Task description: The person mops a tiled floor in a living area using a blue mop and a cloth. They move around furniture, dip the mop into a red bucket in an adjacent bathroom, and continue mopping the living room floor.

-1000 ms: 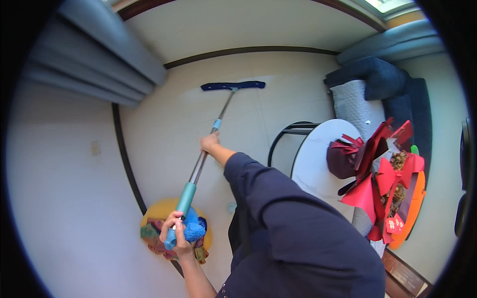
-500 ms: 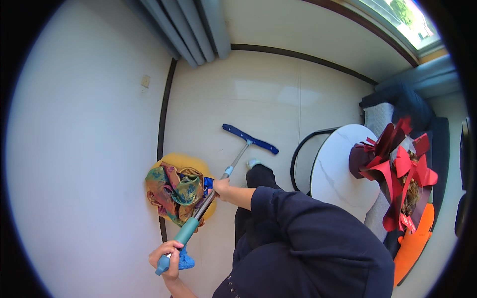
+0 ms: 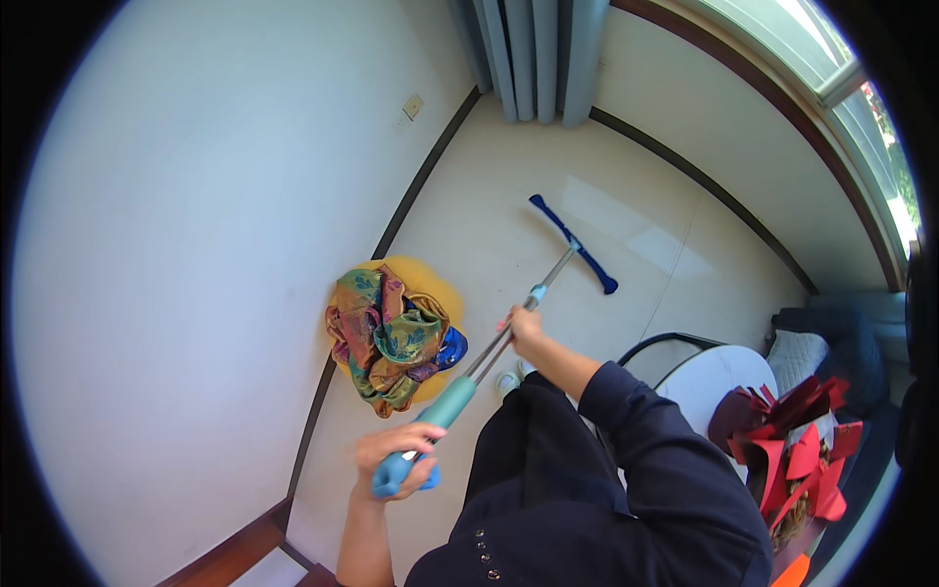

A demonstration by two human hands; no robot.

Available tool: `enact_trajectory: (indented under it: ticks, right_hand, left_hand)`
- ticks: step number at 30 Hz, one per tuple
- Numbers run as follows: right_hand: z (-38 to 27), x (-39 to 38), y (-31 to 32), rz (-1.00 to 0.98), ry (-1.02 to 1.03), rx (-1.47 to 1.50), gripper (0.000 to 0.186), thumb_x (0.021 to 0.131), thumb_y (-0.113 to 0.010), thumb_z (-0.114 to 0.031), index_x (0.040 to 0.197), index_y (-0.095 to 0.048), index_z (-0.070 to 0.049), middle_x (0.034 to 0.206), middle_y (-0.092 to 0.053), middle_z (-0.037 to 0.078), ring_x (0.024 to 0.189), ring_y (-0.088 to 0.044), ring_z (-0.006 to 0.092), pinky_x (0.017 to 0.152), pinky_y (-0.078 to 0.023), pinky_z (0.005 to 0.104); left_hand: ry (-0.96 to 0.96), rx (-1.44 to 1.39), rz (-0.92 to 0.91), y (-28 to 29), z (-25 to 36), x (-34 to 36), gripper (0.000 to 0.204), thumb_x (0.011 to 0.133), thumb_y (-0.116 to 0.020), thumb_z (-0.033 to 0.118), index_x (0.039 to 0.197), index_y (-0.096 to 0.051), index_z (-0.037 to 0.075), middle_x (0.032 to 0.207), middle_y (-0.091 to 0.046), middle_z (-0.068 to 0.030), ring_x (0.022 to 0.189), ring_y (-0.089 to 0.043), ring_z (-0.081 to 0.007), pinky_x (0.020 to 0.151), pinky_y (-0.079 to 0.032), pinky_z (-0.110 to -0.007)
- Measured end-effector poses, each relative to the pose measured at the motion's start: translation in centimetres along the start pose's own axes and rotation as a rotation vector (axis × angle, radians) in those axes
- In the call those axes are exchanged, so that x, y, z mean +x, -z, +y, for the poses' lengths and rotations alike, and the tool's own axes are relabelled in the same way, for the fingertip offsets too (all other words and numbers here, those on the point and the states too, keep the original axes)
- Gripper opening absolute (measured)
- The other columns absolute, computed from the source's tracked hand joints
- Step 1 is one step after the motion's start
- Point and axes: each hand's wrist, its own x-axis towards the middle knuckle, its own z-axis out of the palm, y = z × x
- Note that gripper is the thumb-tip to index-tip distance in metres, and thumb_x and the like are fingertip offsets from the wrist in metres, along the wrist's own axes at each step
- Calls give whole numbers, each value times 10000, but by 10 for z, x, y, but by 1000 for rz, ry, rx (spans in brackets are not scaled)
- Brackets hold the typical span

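Note:
I hold a long-handled floor mop in both hands. It has a metal pole, a teal grip and a narrow dark blue crossbar head, which lies against the pale floor ahead of my feet. My left hand is closed round the light blue handle end. Beside those fingers shows a bit of bright blue material, its kind unclear. Farther along, my right hand wraps the pole just below a light blue collar. Left of the pole, shiny multicoloured patterned fabric is heaped on a round yellow seat or cushion.
A white wall with dark skirting runs along the left. Grey-blue curtains hang at the far corner. On the right stand a round white table, a red-wrapped bouquet and a dark sofa. My shoes show below.
The view has turned, so the room appears shifted. The mop head now lies farther ahead and to the right in the picture. Both hands keep their hold on the mop.

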Motion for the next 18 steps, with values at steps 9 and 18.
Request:
enact_trajectory:
  ticks: [9, 18]
  right_hand:
    - [-62, 132, -10, -108, -26, 22, 99, 832, -422, -70, 876, -385, 11, 674, -456, 96, 529, -510, 196, 455, -484, 323]
    - [5, 119, -103, -210, -35, -9, 102, 832, -412, -81, 876, -370, 1, 681, -450, 110, 528, -483, 202, 448, -461, 323]
  left_hand:
    - [-98, 107, 148, -59, -85, 68, 146, 688, -680, 1, 790, -578, 24, 936, -660, -101, 718, -639, -187, 638, -501, -258]
    - [3, 180, 292, 9, -100, 38, 109, 648, -636, -36, 729, -579, 10, 803, -669, -139, 625, -649, -201, 570, -509, -260]
